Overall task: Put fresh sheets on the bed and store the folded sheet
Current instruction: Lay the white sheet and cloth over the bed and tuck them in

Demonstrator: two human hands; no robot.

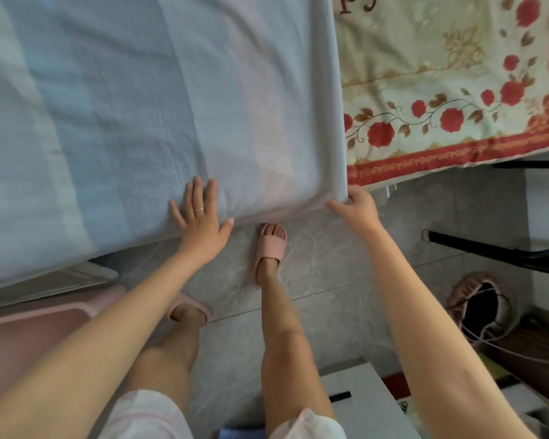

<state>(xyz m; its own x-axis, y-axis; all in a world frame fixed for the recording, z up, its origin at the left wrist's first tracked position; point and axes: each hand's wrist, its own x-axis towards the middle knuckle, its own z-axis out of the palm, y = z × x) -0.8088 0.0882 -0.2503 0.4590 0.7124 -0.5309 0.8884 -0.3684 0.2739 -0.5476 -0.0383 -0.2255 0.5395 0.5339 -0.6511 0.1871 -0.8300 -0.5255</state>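
Marbled grey floor tiles (314, 274) lie below the bed, where a pale blue, softly creased sheet (124, 99) is spread. Left hand (200, 217) is pressed flat, fingers splayed; right hand (358, 207) is curled, gripping the sheet's rounded corner.

The sheet (146, 99) on the bed is a soft matt cloth, pale blue, with fine wrinkles and a light crinkled texture. The blanket (450, 90) beside it is a thicker cloth with a printed rose pattern, also matt. The floor (324, 258) is smooth stone-like tile with a slight gloss. The slippers (271, 245) look like smooth matt rubber or foam.
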